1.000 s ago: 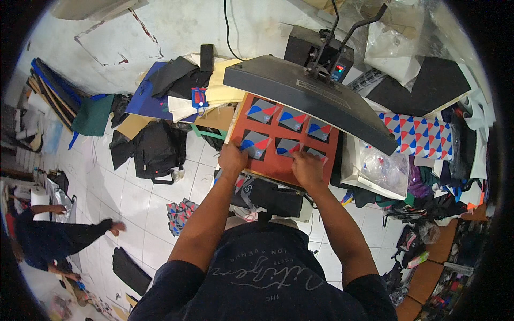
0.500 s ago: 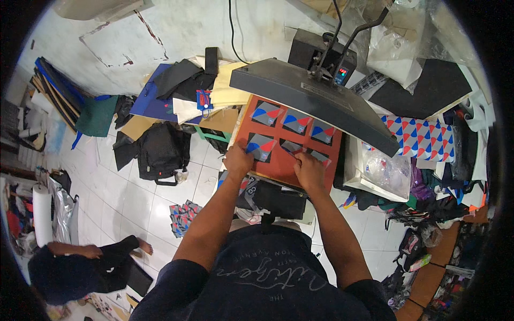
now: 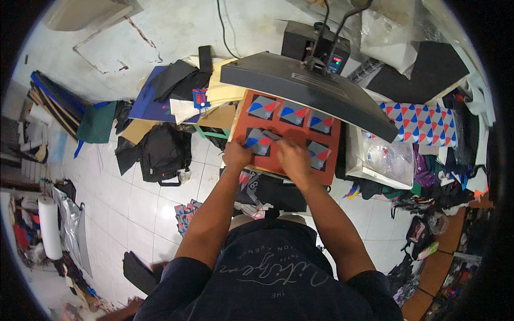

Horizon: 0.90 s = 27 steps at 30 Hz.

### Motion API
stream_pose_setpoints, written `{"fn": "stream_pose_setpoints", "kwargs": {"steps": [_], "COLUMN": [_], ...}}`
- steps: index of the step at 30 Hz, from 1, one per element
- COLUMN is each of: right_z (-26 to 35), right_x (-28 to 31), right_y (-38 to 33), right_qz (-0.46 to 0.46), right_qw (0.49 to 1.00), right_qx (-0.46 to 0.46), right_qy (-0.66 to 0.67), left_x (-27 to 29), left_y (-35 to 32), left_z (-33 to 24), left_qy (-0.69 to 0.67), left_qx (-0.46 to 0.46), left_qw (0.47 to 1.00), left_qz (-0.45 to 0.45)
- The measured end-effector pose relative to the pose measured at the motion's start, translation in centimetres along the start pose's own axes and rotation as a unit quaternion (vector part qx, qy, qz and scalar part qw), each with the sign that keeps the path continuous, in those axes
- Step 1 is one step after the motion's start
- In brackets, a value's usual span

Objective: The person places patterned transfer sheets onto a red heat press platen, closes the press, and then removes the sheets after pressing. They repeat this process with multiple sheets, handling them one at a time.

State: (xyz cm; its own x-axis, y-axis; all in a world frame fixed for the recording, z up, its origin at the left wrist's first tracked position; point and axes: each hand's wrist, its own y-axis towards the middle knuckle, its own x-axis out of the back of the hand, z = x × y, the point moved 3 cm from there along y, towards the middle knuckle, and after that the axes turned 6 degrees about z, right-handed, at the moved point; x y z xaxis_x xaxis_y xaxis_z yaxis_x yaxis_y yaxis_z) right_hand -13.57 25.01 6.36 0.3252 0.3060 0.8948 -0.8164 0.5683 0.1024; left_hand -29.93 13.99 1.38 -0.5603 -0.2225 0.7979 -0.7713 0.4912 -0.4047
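An opened heat press shows its reddish-brown pad (image 3: 285, 152), on which several black squares lie, topped with grey, blue and red printed pieces. My left hand (image 3: 237, 155) is at the pad's left edge, its fingers closed at the lower left corner of the front-left printed piece (image 3: 258, 142). My right hand (image 3: 294, 160) is over the middle of the front row, somewhat smeared by motion. A dark grey flat piece (image 3: 271, 135) juts from its fingertips, tilted beside the front-left piece. At the front right lies another printed piece (image 3: 319, 155), right of my right hand.
The press's thick dark upper plate (image 3: 308, 88) hangs over the pad's far side, with its control box (image 3: 334, 61) behind. To the right are a white box with clear plastic (image 3: 380, 160) and a patterned printed sheet (image 3: 420, 124). A black bag (image 3: 165, 152) lies on the floor at left.
My right hand has moved left and a little away from me, uncovering the front-right piece. My left hand stays near the same corner. The person at lower left has mostly left view.
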Motion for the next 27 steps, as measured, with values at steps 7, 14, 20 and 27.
{"fn": "stream_pose_setpoints", "kwargs": {"steps": [7,14,20,27], "right_z": [-2.8,-13.7,-13.0,-12.8], "right_x": [-0.7,3.0,2.0,1.5], "right_y": [-3.3,-6.5,-6.2,-6.2], "right_qz": [0.012,0.031,0.042,0.052], "right_qw": [0.997,0.950,0.931,0.926], "right_qx": [-0.050,-0.295,-0.362,-0.372], "right_qy": [0.059,0.097,0.033,0.032], "left_x": [0.6,-2.6,-4.0,-4.3], "left_y": [2.0,2.9,6.0,6.3], "left_z": [2.0,-1.5,-1.3,-1.1], "left_qy": [-0.187,0.044,0.001,0.036], "left_qx": [-0.122,-0.163,-0.224,-0.179], "left_qw": [0.969,0.976,0.972,0.982], "left_qz": [-0.104,-0.137,-0.074,-0.056]}}
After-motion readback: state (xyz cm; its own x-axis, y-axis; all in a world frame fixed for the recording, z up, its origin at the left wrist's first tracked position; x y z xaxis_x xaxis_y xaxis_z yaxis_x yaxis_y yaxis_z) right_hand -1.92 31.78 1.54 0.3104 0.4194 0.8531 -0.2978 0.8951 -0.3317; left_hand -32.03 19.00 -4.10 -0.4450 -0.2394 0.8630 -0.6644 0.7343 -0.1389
